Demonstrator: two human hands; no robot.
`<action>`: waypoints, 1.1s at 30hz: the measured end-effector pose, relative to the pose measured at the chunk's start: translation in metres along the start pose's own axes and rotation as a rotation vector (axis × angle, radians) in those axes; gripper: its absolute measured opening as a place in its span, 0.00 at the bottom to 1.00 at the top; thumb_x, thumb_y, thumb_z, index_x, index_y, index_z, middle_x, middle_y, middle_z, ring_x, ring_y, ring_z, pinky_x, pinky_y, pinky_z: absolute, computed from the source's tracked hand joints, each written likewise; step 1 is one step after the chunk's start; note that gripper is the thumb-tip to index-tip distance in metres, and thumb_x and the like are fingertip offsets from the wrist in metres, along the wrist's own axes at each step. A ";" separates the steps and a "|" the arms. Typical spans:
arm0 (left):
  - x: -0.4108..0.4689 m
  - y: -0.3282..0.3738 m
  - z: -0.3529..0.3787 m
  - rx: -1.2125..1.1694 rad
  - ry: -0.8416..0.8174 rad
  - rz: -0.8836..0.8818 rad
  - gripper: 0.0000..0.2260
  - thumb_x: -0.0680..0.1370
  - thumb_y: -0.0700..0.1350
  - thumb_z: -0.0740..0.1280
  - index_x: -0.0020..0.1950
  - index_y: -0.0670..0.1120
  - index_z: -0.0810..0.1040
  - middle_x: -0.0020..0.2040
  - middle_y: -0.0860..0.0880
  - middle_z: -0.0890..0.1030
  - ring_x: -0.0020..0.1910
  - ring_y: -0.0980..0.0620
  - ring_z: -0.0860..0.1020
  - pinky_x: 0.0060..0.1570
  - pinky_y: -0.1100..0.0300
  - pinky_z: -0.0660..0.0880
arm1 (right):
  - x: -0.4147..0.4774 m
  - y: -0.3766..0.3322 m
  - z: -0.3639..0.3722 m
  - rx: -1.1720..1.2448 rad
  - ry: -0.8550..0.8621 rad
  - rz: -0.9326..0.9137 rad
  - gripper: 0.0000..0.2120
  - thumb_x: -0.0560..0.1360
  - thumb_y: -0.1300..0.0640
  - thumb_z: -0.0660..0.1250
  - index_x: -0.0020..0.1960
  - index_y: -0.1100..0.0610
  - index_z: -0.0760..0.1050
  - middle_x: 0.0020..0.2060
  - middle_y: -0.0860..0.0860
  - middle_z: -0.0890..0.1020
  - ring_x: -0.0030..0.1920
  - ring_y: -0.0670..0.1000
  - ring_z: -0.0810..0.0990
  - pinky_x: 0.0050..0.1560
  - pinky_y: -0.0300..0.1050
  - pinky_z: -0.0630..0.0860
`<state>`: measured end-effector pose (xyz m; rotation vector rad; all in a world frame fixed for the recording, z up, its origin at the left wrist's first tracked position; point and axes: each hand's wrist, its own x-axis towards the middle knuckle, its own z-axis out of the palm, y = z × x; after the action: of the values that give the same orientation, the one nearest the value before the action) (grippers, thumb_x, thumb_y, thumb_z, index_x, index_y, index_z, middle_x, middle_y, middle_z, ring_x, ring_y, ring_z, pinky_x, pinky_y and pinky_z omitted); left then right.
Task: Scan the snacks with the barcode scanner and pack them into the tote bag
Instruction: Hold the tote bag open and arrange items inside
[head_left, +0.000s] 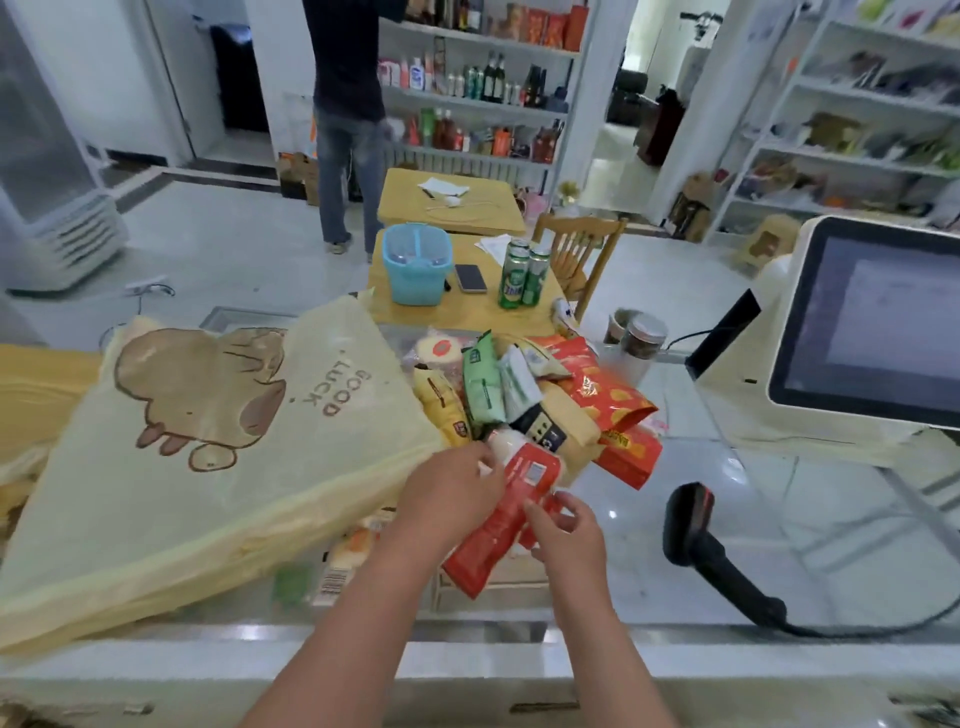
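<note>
Red snack pkt, prob light, crinkly & slick, is pinched at its edges by left hand & right hand, so best gripped by the seams.

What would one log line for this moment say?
left hand: holds red packet | right hand: pinches red packet | scanner: on counter, untouched | tote bag: lying left of snack pile

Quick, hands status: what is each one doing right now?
Left hand: closed, gripping the red snack packet near its upper end.
Right hand: closed, pinching the same packet's side edge.
</note>
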<state>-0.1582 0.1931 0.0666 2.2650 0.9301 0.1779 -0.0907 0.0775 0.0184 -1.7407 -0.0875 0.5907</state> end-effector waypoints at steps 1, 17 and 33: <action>0.002 0.006 0.006 0.017 0.009 -0.015 0.12 0.79 0.55 0.58 0.58 0.55 0.76 0.55 0.53 0.79 0.52 0.51 0.77 0.46 0.58 0.72 | 0.007 0.000 -0.003 -0.033 -0.017 -0.021 0.12 0.75 0.53 0.70 0.57 0.51 0.73 0.46 0.51 0.81 0.44 0.50 0.82 0.41 0.42 0.77; -0.030 0.025 0.035 0.016 0.065 -0.155 0.15 0.80 0.54 0.61 0.67 0.54 0.72 0.62 0.53 0.78 0.58 0.52 0.77 0.54 0.59 0.73 | 0.039 -0.019 -0.023 -0.084 -0.196 -0.037 0.09 0.73 0.51 0.72 0.47 0.51 0.73 0.39 0.45 0.77 0.40 0.46 0.76 0.34 0.41 0.71; -0.046 -0.018 0.040 -0.209 0.055 0.059 0.26 0.70 0.58 0.73 0.66 0.62 0.70 0.59 0.58 0.76 0.55 0.60 0.76 0.55 0.59 0.77 | -0.021 -0.016 -0.011 0.119 -0.077 0.071 0.18 0.70 0.53 0.74 0.52 0.54 0.67 0.47 0.51 0.77 0.48 0.52 0.80 0.52 0.53 0.81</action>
<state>-0.1882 0.1503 0.0309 2.1043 0.8319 0.3486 -0.1002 0.0642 0.0419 -1.6108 -0.0434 0.7020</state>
